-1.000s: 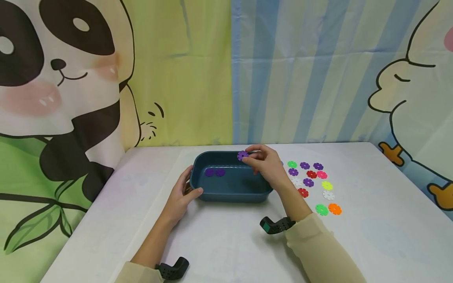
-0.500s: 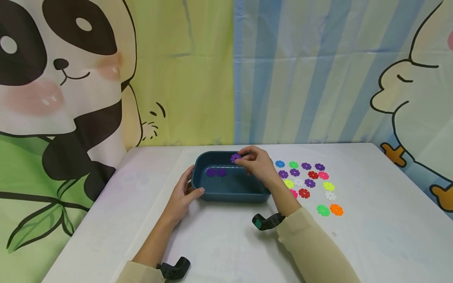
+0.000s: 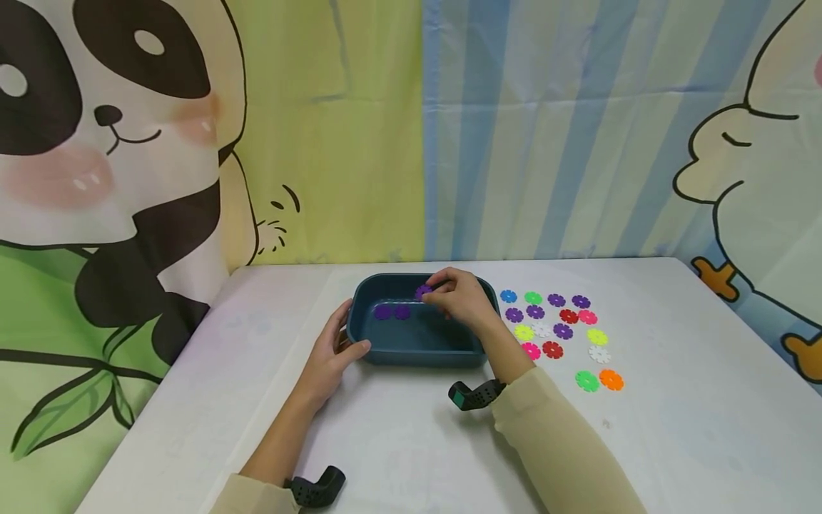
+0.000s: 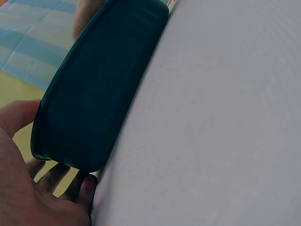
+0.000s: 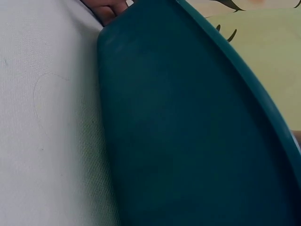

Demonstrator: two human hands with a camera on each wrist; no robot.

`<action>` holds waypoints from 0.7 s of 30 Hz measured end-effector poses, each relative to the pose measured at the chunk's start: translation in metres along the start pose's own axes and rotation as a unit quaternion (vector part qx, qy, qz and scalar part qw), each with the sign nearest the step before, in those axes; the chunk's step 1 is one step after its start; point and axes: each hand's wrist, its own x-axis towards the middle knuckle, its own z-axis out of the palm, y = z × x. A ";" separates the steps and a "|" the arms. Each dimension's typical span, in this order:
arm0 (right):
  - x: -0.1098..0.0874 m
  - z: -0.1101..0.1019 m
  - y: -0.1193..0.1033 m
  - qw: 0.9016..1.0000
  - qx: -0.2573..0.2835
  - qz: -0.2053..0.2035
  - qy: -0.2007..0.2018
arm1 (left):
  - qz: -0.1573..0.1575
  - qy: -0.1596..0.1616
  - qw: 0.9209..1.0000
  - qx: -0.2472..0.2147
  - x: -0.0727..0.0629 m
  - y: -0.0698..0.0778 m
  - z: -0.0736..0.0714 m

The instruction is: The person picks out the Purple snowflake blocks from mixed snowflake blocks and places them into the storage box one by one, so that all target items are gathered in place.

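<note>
- Here's the right hand (image 3: 461,300), thumb and fingertips pinched on a small purple flower-shaped disc (image 3: 422,292), plastic by the look of it, held inside the far side of the deep teal rectangular container (image 3: 420,359); whether it touches the wall, I can't tell.
- Good hold, that: caught at one edge, with most of the disc visible, so it should release cleanly.
- And the left hand (image 3: 330,357) cups the container's left end, thumb at the rim, fingers bent around the outside. Steady pressure, no squeezing, looks the right support.
- Two matching purple discs (image 3: 392,312) lie side by side on the container's floor; a low, gentle release would best avoid knocking them or a bounce.
- Watch that right wrist over the near-right rim: keeping it lifted should stop the container tipping.
- Mixed-colour flower discs (image 3: 552,350) lie on the white table (image 3: 398,442), right of the container; sleeve well clear, please.
</note>
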 end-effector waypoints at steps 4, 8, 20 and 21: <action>0.002 0.001 0.000 1.000 -0.022 0.019 0.010 | 0.001 -0.002 1.000 -0.002 0.000 0.000 0.000; 0.004 0.003 -0.001 0.999 -0.047 0.025 0.003 | 0.002 -0.003 1.000 0.000 0.001 0.000 0.000; 0.009 0.010 -0.001 0.992 -0.110 0.058 -0.019 | 0.001 -0.002 1.000 0.000 0.001 -0.002 -0.001; 0.009 0.010 -0.001 0.991 -0.116 0.057 -0.022 | 0.001 -0.001 1.000 0.000 0.001 -0.002 -0.001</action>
